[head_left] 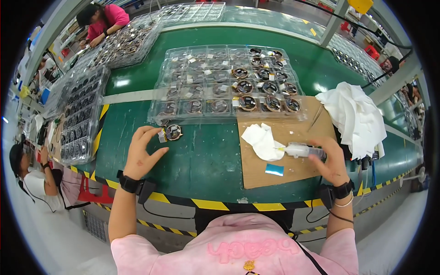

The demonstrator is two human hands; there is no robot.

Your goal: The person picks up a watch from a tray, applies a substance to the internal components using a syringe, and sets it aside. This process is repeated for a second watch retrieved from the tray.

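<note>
My left hand (pixel 143 152) is open over the green bench, thumb and fingers spread. Its fingertips are beside a small round watch-like module (pixel 174 132) with a dark centre, a metallic rim and a pale tab at its left. On the right, the fingers and thumb of my right hand (pixel 331 160) are around the rear of a clear syringe (pixel 298 150). The syringe points left, its tip at a crumpled white cloth (pixel 261 141) on a brown board (pixel 256 176). A small shiny blue piece (pixel 274 169) lies nearer to me on that board.
Ahead stands a clear compartment tray (pixel 158 94) of round modules. More trays (pixel 82 117) are at the left, and a white cloth pile (pixel 355 117) is at the right. Tweezers (pixel 316 115) lie on the board. A co-worker in pink (pixel 117 16) works at the far left.
</note>
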